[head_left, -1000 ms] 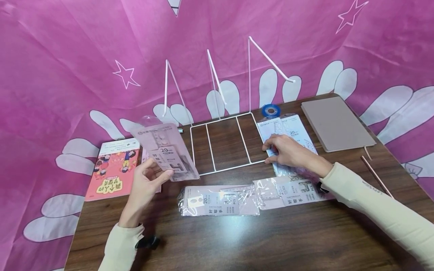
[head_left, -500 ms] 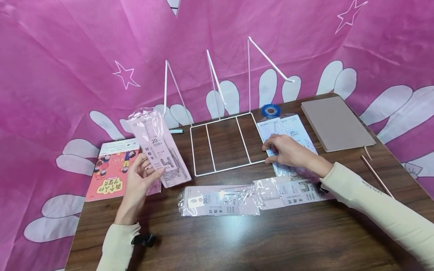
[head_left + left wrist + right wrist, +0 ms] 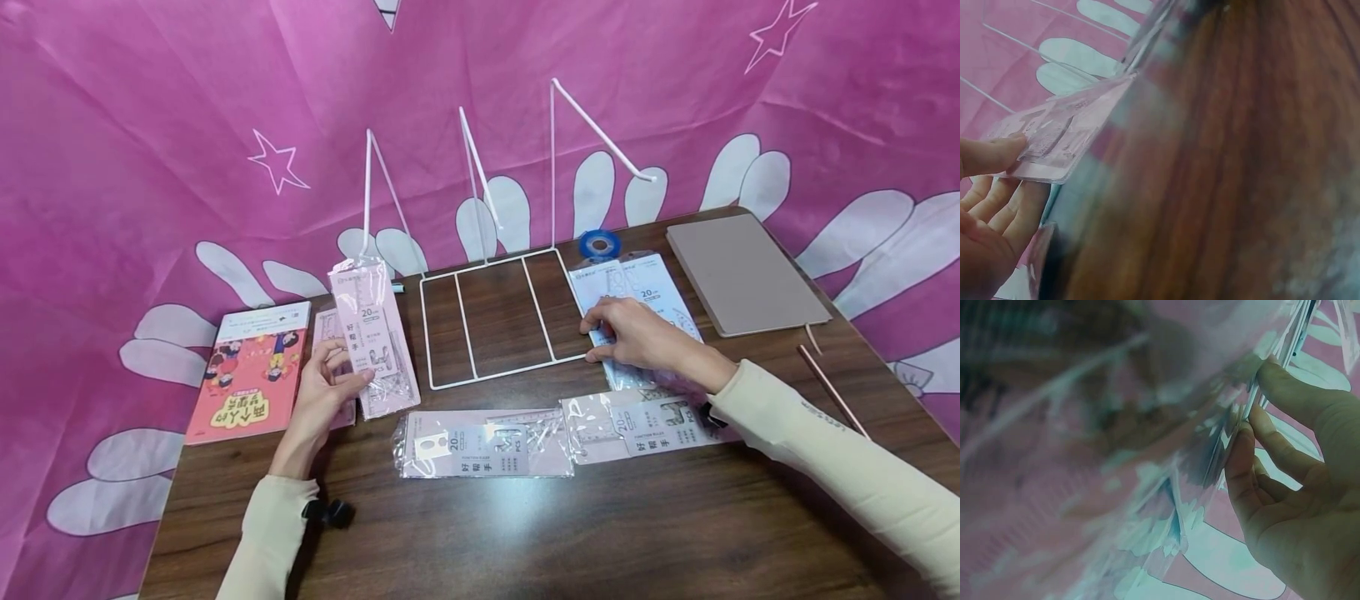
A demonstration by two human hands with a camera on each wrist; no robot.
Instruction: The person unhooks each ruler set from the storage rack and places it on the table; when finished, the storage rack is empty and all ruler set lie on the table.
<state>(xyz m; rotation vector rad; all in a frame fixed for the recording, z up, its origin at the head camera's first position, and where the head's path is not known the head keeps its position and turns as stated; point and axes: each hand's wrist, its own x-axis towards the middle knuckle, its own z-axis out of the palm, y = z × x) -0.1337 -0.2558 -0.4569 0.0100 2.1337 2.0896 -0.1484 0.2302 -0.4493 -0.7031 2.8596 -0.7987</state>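
My left hand (image 3: 318, 404) pinches a pink ruler-set packet (image 3: 372, 333) by its left side, thumb on the front and fingers behind. In the left wrist view the packet (image 3: 1066, 134) tilts above the wooden tabletop. A second pink packet (image 3: 326, 325) lies partly hidden beneath it. On the right, my right hand (image 3: 637, 337) pinches the left edge of light-blue ruler-set packets (image 3: 652, 287), close to the white wire rack (image 3: 461, 325). The right wrist view shows its thumb and fingers on thin edges of clear plastic. Two more pink packets (image 3: 487, 458) (image 3: 637, 429) lie lengthwise in front.
A red booklet (image 3: 255, 375) lies at the left, a grey notebook (image 3: 746, 271) at the right. Blue tape (image 3: 600, 244) sits behind the light-blue packets. A rose-coloured pen (image 3: 832, 392) lies near the right sleeve. The rack's bent arms rise before a pink curtain (image 3: 187, 125).
The pink packet in my left hand swung left, then back right, and has come lower, beside the rack's left bar. My right hand has stayed in place.
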